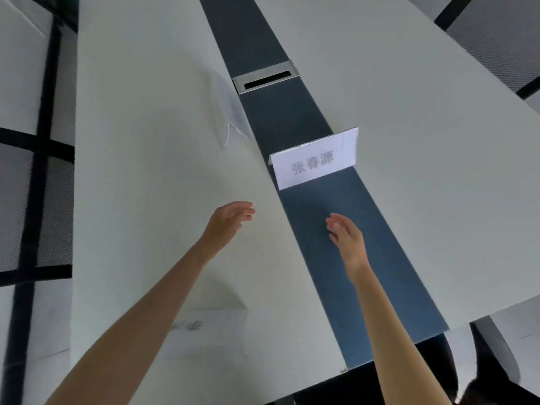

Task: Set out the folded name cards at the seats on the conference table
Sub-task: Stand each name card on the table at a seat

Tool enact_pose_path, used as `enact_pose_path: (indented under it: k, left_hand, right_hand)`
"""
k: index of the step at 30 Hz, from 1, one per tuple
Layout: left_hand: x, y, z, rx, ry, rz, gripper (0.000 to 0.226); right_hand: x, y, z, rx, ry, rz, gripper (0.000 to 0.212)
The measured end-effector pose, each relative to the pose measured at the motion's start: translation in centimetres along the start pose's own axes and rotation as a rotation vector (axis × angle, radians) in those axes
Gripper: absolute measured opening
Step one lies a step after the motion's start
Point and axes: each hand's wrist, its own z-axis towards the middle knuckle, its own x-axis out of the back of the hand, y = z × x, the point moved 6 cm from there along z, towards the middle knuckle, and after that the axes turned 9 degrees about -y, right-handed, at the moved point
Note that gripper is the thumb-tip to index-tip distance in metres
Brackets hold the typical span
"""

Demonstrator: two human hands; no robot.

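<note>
A folded white name card (314,159) with grey printed characters stands upright on the dark blue centre strip (344,252) of the white conference table (152,176). My left hand (229,220) hovers over the white surface, fingers apart, holding nothing. My right hand (346,233) hovers over the blue strip just below the card, also open and apart from it. A second name card (233,109) stands further back on the left, blurred. A third card (204,328) lies near the front edge, partly hidden by my left forearm.
A metal cable slot (266,77) is set into the blue strip behind the cards. Mesh-backed chairs stand at the left (32,206) and top right (493,36). The table's near end (380,366) drops off at the bottom right.
</note>
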Motion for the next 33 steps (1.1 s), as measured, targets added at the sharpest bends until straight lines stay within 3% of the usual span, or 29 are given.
enact_pose_path:
  k: [4,8,11,14,19,29,33]
  left_hand:
    - [5.4,-3.2,-8.3,-0.041,0.109,0.173,0.025]
    - [8.7,-8.3,-16.1,0.127,0.345,0.293,0.025]
    - [8.2,-11.4,-19.6,0.232,0.353,0.279,0.030]
    - [7.3,-12.8,-21.1,0.294,0.370,0.179,0.020]
    - [8.4,-14.6,-22.1,0.306,0.424,0.141,0.038]
    - [10.4,-17.9,-20.9,0.109,0.105,-0.098,0.023]
    - [9.1,-16.6,-21.7,-0.004,-0.093,0.078,0.032]
  right_hand:
    - [-4.4,4.5,-7.6,-0.126,-0.067,-0.007,0.029]
    - [-8.9,6.1,-14.1,-0.131,-0.192,-0.035,0.025]
    - [-12.1,6.9,-17.5,-0.143,-0.350,-0.119,0.034]
    - [-14.7,6.6,-19.4,-0.155,-0.436,-0.201,0.044]
    - [-16.0,5.4,-20.2,-0.096,-0.285,-0.282,0.043]
    - [-16.6,7.1,-24.3,-0.054,0.070,-0.256,0.044]
    - [-17.5,10.0,-29.9,-0.063,0.328,-0.158,0.045]
